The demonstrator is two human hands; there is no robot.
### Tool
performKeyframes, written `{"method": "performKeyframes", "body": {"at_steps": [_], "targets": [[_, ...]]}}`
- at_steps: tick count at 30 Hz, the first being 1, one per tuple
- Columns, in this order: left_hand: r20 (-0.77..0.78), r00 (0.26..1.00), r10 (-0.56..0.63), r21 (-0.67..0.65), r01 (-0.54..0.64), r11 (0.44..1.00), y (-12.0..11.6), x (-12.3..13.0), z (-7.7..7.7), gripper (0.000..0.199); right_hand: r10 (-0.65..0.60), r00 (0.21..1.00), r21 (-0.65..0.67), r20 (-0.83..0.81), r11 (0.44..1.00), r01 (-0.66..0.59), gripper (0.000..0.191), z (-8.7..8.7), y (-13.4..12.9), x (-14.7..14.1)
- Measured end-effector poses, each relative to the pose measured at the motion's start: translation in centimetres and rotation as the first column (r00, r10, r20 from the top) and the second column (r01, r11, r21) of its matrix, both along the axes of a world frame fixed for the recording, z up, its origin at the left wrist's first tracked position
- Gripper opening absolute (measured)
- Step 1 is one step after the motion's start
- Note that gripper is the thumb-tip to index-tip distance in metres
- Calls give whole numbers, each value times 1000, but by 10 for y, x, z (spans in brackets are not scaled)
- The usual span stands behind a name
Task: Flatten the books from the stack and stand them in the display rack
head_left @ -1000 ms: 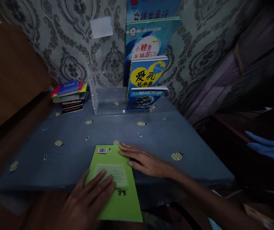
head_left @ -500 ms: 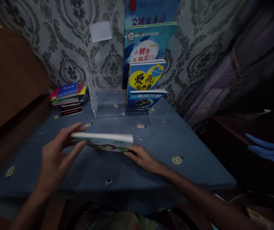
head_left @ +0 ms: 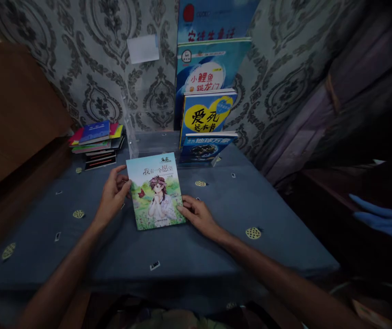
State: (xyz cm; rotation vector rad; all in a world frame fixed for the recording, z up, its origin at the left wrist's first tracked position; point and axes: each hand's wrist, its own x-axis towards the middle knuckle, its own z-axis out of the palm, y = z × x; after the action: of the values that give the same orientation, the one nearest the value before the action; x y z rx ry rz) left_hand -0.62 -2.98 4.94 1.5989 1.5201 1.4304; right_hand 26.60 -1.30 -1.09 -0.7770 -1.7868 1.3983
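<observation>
A thin book [head_left: 156, 194] with a drawn figure among green plants on its cover faces me, tilted up above the blue tablecloth. My left hand [head_left: 113, 194] grips its left edge, thumb in front. At the lower right edge, my right hand [head_left: 199, 217] pinches the book between thumb and fingers. Behind it stands a clear acrylic rack [head_left: 132, 141], partly hidden by the book. Its right side holds a blue book [head_left: 204, 148], a blue book with a yellow heart [head_left: 209, 114] and taller books [head_left: 216, 59] rising behind.
A pile of small books [head_left: 95, 132] lies at the table's back left. Patterned wallpaper bears a white card [head_left: 143, 49]. A wooden panel [head_left: 18, 105] stands left, a curtain [head_left: 312, 119] right. A blue glove-like shape [head_left: 384, 219] is at far right.
The book has turned from nearly edge-on to show its full front cover. My left hand has closed in on its left edge and moved right; my right hand keeps its hold.
</observation>
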Motion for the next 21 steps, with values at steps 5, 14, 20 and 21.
{"method": "performKeyframes", "body": {"at_steps": [5,14,20,21], "targets": [[-458,888,45,-63,-83,995,1,-17,-33,35,-260,870,294,419,945,141,43,1,-1,1],[-761,648,-33,-99,-66,993,-2,-16,-54,36,-335,713,464,616,886,16,36,0,-2,-3],[-804,594,-32,-137,-133,982,5,-13,-52,43,-389,724,564,570,826,1,28,2,0,-5],[-806,592,-30,-135,-133,982,6,-13,-53,44,-397,734,588,551,809,-4,27,1,1,-6]]}}
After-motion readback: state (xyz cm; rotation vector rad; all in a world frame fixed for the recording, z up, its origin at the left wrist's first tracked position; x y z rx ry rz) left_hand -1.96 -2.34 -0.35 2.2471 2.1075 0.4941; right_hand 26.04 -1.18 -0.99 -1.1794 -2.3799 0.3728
